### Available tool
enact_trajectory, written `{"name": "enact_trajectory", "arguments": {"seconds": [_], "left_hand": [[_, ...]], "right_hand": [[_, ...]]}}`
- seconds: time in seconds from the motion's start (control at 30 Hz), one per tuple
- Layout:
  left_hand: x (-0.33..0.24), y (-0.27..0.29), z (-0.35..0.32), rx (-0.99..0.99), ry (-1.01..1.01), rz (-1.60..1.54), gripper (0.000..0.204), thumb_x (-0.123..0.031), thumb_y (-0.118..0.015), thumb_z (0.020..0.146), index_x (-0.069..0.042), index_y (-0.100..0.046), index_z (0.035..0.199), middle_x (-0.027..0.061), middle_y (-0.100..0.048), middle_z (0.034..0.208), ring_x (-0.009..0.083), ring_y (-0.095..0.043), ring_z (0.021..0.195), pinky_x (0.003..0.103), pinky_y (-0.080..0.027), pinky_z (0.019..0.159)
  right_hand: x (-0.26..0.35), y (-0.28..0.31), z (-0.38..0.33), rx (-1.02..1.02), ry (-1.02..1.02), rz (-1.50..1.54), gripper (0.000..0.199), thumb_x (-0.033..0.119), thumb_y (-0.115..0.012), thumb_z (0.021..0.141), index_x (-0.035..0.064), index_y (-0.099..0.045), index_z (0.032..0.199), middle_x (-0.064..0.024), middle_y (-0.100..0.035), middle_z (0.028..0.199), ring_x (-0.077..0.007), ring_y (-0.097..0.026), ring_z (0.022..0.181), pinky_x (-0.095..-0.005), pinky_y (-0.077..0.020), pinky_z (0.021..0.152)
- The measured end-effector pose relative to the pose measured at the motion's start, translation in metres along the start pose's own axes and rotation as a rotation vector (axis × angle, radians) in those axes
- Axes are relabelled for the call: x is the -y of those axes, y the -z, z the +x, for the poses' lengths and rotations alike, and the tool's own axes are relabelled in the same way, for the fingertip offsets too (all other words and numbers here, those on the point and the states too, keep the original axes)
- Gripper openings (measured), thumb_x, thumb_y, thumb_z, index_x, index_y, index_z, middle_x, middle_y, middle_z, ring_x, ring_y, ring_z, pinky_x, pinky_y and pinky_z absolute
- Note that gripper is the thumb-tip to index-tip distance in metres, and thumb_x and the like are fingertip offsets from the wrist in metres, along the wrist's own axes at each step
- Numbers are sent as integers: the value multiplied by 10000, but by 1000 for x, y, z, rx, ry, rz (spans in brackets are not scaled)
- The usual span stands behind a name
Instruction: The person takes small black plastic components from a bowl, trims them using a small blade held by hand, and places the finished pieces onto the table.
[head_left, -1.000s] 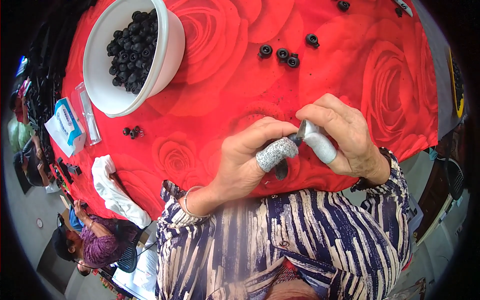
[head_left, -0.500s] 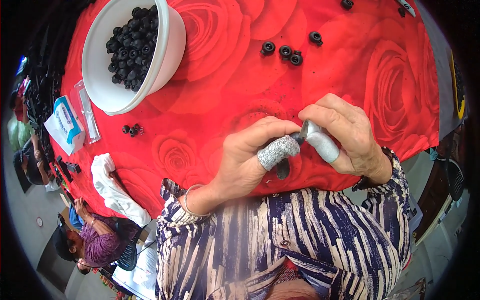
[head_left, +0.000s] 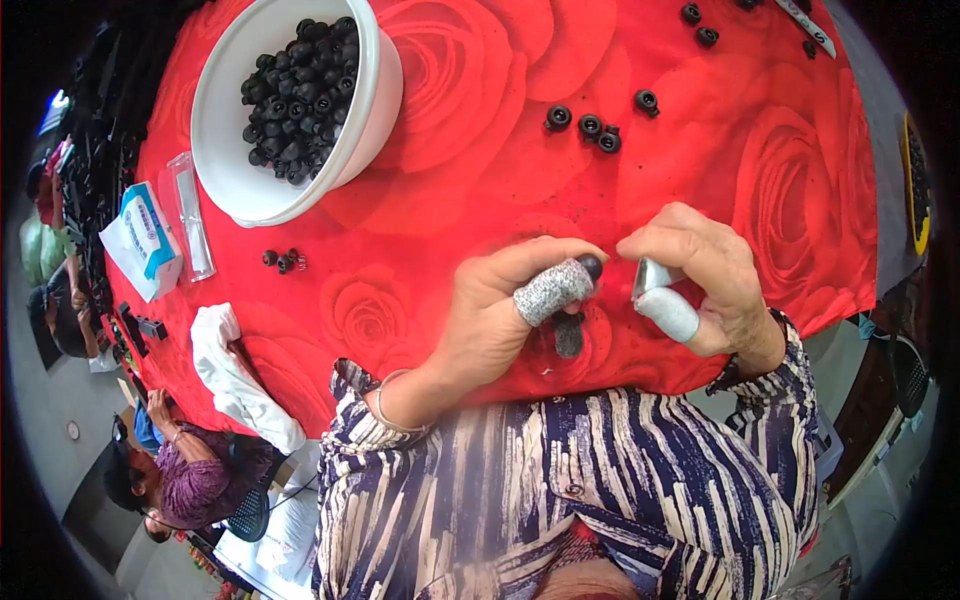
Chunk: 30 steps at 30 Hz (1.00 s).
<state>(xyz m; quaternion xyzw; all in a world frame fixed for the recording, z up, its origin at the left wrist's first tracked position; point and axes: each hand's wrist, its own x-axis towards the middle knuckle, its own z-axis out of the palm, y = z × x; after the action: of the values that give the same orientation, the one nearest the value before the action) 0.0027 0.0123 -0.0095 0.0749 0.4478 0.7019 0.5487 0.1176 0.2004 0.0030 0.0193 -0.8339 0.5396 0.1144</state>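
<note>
My left hand [head_left: 500, 295] is closed, pinching a small black round part [head_left: 592, 266] between thumb and forefinger. A speckled grey cover wraps that forefinger, and a dark cover sits on another fingertip. Just to the right, my right hand [head_left: 705, 275] is closed on a short metal blade [head_left: 639, 281], mostly hidden by the fingers. Pale covers wrap its thumb and a finger. The blade is a small gap away from the black part. Beyond my hands, several like black parts [head_left: 590, 126] lie on the red rose-patterned cloth [head_left: 450, 150].
At the far left stands a white bowl [head_left: 385, 95] heaped with black parts [head_left: 300, 95]. Nearer lie a blue-and-white tissue pack [head_left: 145, 240], a clear plastic case [head_left: 190, 220], a few small black parts [head_left: 284, 262] and a white cloth [head_left: 235, 380]. Another person [head_left: 190, 480] sits at left.
My right hand and the blade have drawn away to the right from the black part, which now shows more fully. The view has shifted slightly, so table things sit lower and further right.
</note>
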Motion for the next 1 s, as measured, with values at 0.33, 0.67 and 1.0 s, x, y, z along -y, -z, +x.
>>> {"name": "enact_trajectory", "arguments": {"seconds": [0.33,0.67,1.0], "left_hand": [[-2,-6,-2,83,134,-74,236,-90,-589,921,14,-629,1130,34,-630,869,101,-603,669,232,-510,572],[4,-4,-4,45,212,-80,227,-114,-587,927,-20,-632,1129,29,-619,786,106,-600,635,240,-512,540],[-91,5,-10,-572,-840,888,256,27,-644,838,-5,-644,1092,59,-626,926,100,-591,655,197,-469,539]], "right_hand": [[-8,-18,4,-130,325,-157,422,35,-722,630,-49,-632,1034,-72,-556,728,-189,-540,571,-308,-420,469],[-2,-21,-1,-203,399,-315,303,40,-727,635,-40,-637,914,-60,-516,656,-193,-505,512,-319,-383,441],[-12,-17,-4,-290,327,-347,205,65,-725,704,22,-585,847,-59,-467,637,-218,-489,508,-339,-375,451]]}}
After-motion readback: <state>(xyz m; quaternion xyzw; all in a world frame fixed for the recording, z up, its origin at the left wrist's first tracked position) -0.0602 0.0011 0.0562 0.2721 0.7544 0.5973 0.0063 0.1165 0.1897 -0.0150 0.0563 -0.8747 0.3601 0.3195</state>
